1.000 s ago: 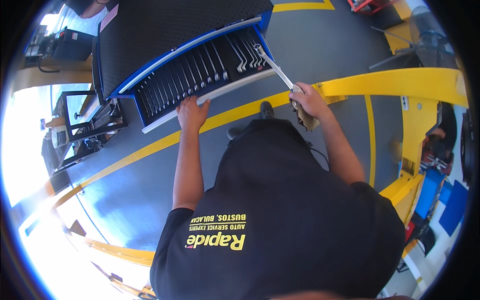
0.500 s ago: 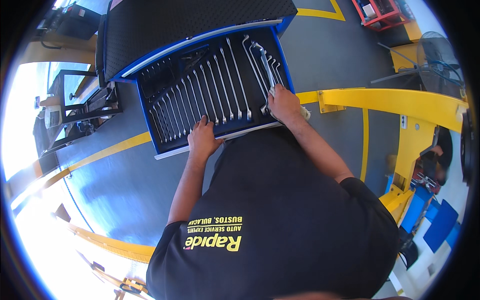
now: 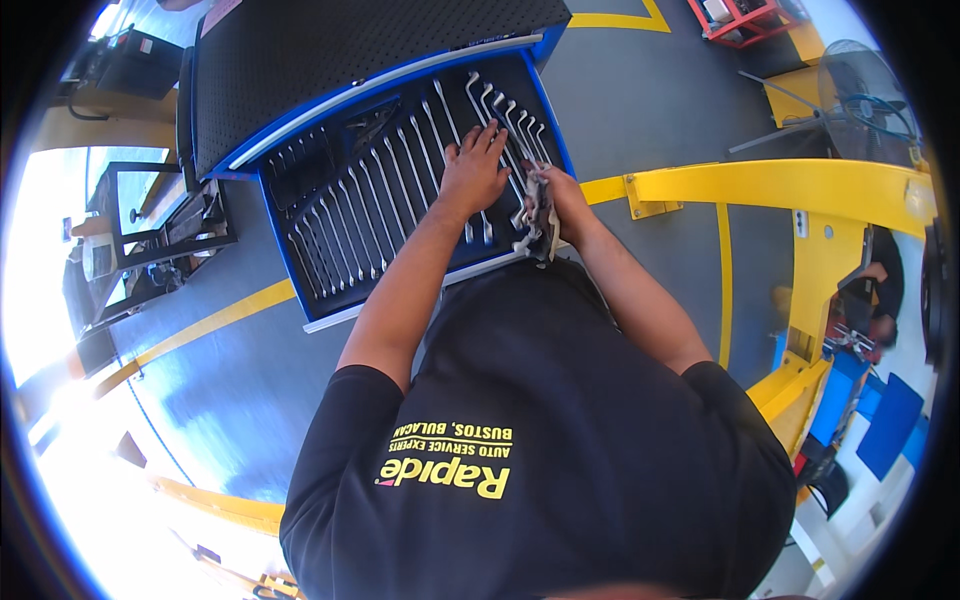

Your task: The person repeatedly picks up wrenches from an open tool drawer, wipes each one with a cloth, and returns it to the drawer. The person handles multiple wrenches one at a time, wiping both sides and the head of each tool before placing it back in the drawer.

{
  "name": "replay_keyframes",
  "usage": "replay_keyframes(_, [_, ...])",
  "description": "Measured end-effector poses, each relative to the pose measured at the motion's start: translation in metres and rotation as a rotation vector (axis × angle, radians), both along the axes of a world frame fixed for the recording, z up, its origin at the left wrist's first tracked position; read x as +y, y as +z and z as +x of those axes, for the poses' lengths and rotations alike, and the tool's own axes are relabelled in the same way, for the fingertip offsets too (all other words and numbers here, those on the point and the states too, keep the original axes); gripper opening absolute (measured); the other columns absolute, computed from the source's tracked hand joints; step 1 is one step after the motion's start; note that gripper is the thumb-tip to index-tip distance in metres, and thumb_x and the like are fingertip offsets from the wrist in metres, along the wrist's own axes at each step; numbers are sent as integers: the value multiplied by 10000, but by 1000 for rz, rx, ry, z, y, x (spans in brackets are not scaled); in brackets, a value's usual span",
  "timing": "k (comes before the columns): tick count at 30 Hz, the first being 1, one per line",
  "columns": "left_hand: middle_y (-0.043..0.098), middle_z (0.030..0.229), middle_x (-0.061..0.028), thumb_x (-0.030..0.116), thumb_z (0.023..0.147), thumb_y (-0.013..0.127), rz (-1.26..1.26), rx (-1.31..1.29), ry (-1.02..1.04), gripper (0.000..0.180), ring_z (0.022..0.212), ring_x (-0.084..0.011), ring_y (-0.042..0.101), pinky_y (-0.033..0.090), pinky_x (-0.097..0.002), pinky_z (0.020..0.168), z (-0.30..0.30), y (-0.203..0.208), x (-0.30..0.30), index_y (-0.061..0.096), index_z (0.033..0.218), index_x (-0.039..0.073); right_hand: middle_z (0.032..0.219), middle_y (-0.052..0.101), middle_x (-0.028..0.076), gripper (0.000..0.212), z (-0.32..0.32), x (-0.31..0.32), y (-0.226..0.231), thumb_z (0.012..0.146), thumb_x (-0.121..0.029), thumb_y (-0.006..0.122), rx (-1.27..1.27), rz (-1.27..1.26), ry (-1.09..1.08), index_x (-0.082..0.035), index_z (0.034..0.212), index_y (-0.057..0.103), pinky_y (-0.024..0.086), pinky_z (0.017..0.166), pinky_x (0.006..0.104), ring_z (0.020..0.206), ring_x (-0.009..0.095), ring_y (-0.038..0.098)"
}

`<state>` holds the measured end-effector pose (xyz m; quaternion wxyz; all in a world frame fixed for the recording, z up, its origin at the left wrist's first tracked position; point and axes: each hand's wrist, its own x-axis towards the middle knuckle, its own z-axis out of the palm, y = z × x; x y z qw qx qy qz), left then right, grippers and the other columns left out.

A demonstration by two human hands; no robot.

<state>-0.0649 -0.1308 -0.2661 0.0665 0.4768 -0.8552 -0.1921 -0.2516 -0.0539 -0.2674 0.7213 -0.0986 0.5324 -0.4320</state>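
A pulled-out blue tool drawer (image 3: pixel 286 245) holds a fan of combination wrenches (image 3: pixel 395 172) in a dark tray, graded by length. Along its right side lie several offset ring wrenches (image 3: pixel 512 128). My left hand (image 3: pixel 474 172) is over the longest combination wrenches, palm down, fingers stretched toward the ring wrenches. Whether it touches them I cannot tell. Over the drawer's front right corner, my right hand (image 3: pixel 570 203) grips a crumpled, grimy light rag (image 3: pixel 541 218), which covers the lower ends of the ring wrenches. Whether a wrench is inside the rag is hidden.
The cabinet's black ribbed top (image 3: pixel 370 60) rises behind the drawer. To the right is a yellow steel beam (image 3: pixel 740 180) with a post, and a stand fan (image 3: pixel 865 100) beyond. A black metal frame (image 3: pixel 150 215) stands at left. Another person (image 3: pixel 885 280) is at far right.
My left hand has moved from the drawer's front edge up and right over the wrenches. The wrench raised in my right hand is no longer seen upright; the rag now shows in front of that hand.
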Motion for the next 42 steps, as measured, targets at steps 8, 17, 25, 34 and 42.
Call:
replay_keyframes(8, [330, 1716, -65, 237, 952, 561, -30, -68, -63, 667, 1583, -324, 289, 279, -615, 1217, -15, -12, -4, 429, 1598, 132, 1261, 696, 256, 553, 0, 14, 3, 1002, -340, 576, 834, -136, 538, 4, 1433, 541, 537, 999, 419, 1139, 367, 704])
replay_keyframes(17, [265, 1740, -79, 288, 958, 557, -39, -149, -61, 713, 1608, -360, 212, 241, -647, 1240, -26, -15, 1, 374, 1626, 122, 1263, 704, 248, 517, -75, 37, 65, 935, -281, 701, 1091, -153, 747, -50, 1390, 617, 541, 987, 446, 1151, 415, 685])
replay_keyframes(25, [165, 1775, -71, 553, 1013, 545, 63, -186, -61, 820, 1638, -345, 95, 174, -665, 1254, -29, -8, -1, 286, 1673, 140, 1110, 724, 171, 557, -17, 40, 47, 1006, -308, 620, 1466, -459, 1071, -106, 1515, 520, 577, 866, 505, 989, 377, 727])
replay_keyframes(34, [100, 1790, -38, 712, 943, 595, 93, -251, -64, 1001, 1647, -326, 22, 103, -652, 1273, -34, -5, 3, 242, 1690, 147, 1061, 742, 163, 541, -20, 37, 38, 998, -297, 621, 1481, -401, 1163, -107, 1495, 525, 585, 837, 501, 964, 372, 735])
replay_keyframes(42, [130, 1781, -98, 494, 872, 721, 89, -197, -104, 1021, 1646, -333, 48, 112, -635, 1282, -24, -6, 0, 245, 1676, 81, 1163, 666, 223, 443, -54, 12, 12, 924, -204, 694, 976, -243, 347, -1, 1296, 569, 525, 982, 460, 1094, 416, 658])
